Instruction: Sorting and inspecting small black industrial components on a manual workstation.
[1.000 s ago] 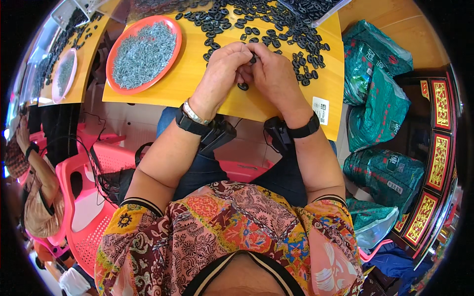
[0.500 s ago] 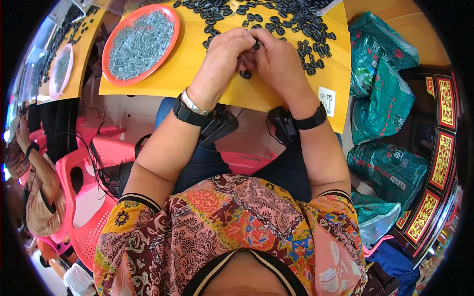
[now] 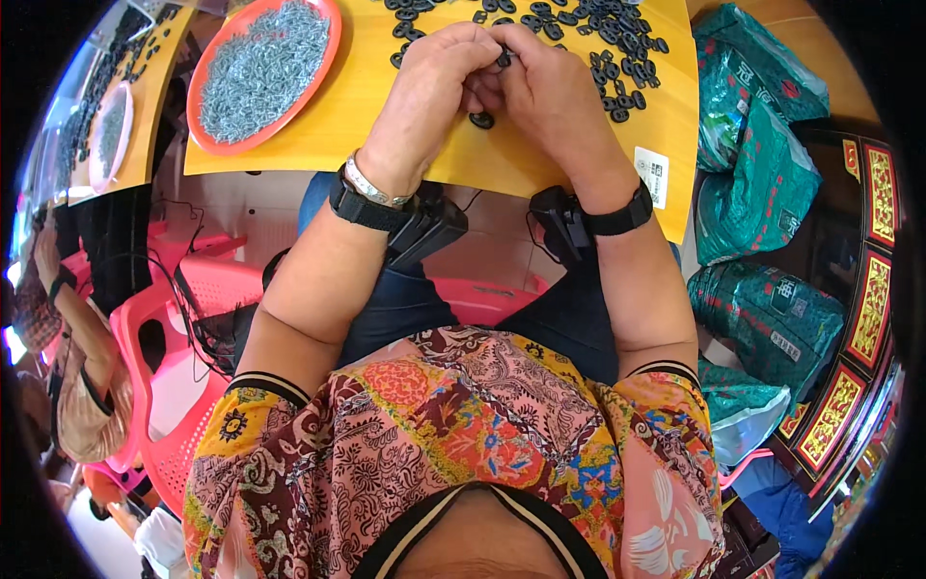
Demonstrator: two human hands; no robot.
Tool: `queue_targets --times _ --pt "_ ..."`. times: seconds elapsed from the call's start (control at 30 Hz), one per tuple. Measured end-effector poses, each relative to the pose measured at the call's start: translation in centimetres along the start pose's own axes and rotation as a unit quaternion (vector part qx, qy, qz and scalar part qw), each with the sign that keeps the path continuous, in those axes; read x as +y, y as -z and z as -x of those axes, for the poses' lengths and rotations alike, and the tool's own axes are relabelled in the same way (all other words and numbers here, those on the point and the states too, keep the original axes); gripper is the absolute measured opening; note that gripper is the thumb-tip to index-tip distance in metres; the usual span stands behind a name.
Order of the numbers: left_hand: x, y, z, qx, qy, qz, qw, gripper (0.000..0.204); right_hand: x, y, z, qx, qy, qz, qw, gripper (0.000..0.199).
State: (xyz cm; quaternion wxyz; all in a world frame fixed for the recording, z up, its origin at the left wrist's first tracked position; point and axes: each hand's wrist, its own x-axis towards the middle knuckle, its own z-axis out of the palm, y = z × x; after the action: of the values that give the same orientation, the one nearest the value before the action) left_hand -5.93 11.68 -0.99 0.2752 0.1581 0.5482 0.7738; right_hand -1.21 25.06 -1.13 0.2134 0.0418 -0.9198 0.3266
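Observation:
My left hand (image 3: 436, 85) and my right hand (image 3: 552, 95) meet over the near part of the yellow table, fingertips closed together. Between the thumbs and forefingers shows a small black plastic piece (image 3: 504, 58), mostly covered by the fingers. Just under the fingers of both hands is a black oval piece (image 3: 481, 121); whether it lies on the table or is held by the curled fingers I cannot tell. Beyond the hands, many loose black oval pieces with holes (image 3: 627, 48) are strewn over the table. To the left, small silvery metal parts (image 3: 262, 72) fill an orange-red plate (image 3: 230, 149).
The yellow table (image 3: 386, 154) ends just in front of my knees. Teal bags (image 3: 762, 183) stand along its right side. At left are a pink plastic chair (image 3: 183, 454), a seated person (image 3: 92, 386) and another table with a pale plate (image 3: 111, 135).
The view has shifted a little, so the table and plate sit higher in the picture. Both hands stay joined at the small black piece, with little visible finger movement.

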Motion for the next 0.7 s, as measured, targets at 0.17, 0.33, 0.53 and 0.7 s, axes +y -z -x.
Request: queue_targets --times 0.17,0.33,0.53,0.7 --pt "0.13 0.13 0.12 -0.007 0.013 -0.007 1.000 0.017 -0.05 -0.05 0.00 0.003 0.000 0.002 1.000 0.013" --pt "0.36 -0.09 0.26 -0.002 0.013 -0.009 1.000 0.017 -0.05 -0.07 0.00 0.007 -0.001 0.001 1.000 0.013" --pt "0.12 0.10 0.13 -0.007 0.013 -0.001 1.000 0.017 -0.14 0.02 -0.01 0.010 0.006 0.005 1.000 0.013" --pt "0.14 -0.04 0.11 0.003 0.007 -0.001 1.000 0.017 -0.09 0.06 0.00 -0.004 -0.001 0.013 1.000 0.014"
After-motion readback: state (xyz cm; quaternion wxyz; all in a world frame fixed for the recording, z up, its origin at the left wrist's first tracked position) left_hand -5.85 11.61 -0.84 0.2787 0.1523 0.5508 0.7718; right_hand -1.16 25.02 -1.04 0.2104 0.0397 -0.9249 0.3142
